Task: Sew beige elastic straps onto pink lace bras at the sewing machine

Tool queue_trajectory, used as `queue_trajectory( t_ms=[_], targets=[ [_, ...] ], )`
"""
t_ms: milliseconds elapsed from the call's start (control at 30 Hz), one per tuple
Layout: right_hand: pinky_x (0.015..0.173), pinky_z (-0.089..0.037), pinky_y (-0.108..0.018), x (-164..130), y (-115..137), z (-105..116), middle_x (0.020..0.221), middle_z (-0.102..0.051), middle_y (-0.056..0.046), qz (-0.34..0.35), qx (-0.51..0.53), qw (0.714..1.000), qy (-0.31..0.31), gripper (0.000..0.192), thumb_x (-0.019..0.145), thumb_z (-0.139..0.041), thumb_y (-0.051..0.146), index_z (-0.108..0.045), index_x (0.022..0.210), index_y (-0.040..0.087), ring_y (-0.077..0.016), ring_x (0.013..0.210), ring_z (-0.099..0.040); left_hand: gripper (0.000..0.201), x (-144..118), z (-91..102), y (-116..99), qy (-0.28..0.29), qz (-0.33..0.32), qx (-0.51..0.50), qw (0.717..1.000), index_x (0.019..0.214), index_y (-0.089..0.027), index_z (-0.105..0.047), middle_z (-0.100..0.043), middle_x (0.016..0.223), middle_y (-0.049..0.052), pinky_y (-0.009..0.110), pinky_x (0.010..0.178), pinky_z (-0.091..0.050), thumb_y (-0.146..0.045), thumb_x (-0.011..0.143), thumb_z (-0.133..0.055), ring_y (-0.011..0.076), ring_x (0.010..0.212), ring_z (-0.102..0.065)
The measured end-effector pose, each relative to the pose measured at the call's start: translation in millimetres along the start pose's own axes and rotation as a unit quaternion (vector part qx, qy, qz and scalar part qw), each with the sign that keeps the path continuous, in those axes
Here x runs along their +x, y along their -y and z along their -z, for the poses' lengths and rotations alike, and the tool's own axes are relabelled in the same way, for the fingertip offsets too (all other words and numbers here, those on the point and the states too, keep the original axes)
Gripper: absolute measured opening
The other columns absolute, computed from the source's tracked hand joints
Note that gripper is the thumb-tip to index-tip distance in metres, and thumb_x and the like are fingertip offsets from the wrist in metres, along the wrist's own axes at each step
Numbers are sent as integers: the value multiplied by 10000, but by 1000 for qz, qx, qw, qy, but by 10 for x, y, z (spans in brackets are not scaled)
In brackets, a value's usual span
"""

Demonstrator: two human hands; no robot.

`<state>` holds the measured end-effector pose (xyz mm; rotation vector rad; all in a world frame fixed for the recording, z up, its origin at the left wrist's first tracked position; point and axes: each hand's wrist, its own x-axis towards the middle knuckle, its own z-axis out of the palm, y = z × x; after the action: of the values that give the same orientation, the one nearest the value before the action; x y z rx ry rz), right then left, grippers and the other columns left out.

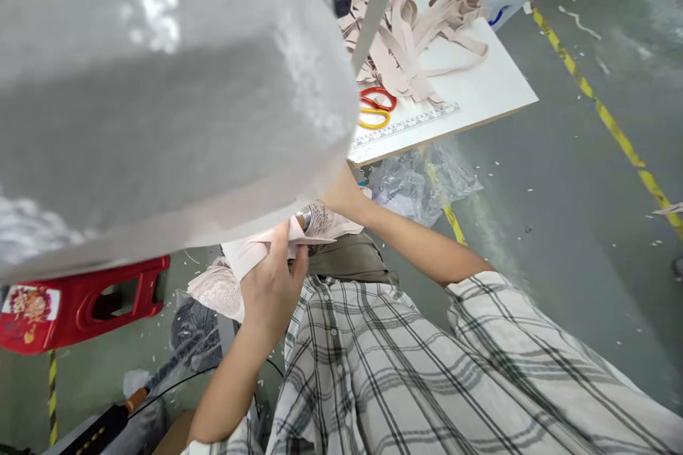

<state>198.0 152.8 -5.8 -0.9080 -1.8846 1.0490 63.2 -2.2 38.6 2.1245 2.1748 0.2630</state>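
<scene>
My left hand [273, 284] is closed on a piece of pale pink lace fabric [235, 270] held in front of my checked shirt. My right hand [341, 195] reaches up under a large grey-white machine body [160, 85], which hides its fingers. The same pink fabric [328, 222] lies right by that hand, next to a small round metal part [304, 217]. Whether the right hand grips the fabric I cannot tell.
A white worktable [480, 92] at the upper right carries a heap of beige fabric strips [410, 35], scissors with red and yellow handles [376, 108] and a printed ruler [405, 126]. A crumpled clear plastic bag [421, 185] lies below the table. A red plastic stool [80, 302] stands at the left.
</scene>
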Motion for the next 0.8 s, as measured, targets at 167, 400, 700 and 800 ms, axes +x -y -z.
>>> queue_trajectory(
  t_ms=[167, 400, 700, 800],
  targets=[
    [807, -504, -293, -150, -69, -39, 1025, -655, -52, -40, 71, 993, -87, 343, 950, -537, 459, -580, 1149, 184, -132, 752, -569, 679, -4, -30, 13, -39, -37, -15, 998, 1564, -198, -356, -744, 1017, 109, 259, 622, -499, -385, 956, -591, 218, 814, -687],
    [742, -499, -287, -376, -134, -103, 948, -599, -13, -79, 188, 976, -70, 387, 909, -567, 628, -552, 1012, 255, -150, 805, -567, 692, -44, -15, 34, 7, 6, -26, 1000, 1573, -198, -319, -732, 1158, 135, 304, 727, -566, -406, 964, -574, 269, 980, -712],
    [755, -483, -281, -628, 92, 24, 930, -586, -16, -126, 211, 969, 12, 387, 899, -623, 586, -560, 1000, 218, -144, 830, -570, 985, -138, -234, 64, -51, 12, -84, 995, 1628, -144, -33, -440, 1554, 249, 463, 1026, -537, -526, 927, -610, 381, 1371, -528],
    [837, -518, -321, -797, 232, 107, 1040, -637, -55, -126, 190, 973, 39, 406, 870, -675, 550, -579, 1077, 215, -190, 970, -615, 988, -292, -294, -92, -89, -77, -80, 990, 1628, -131, -2, -448, 1541, 267, 463, 1032, -538, -458, 936, -628, 383, 1344, -554]
  ],
)
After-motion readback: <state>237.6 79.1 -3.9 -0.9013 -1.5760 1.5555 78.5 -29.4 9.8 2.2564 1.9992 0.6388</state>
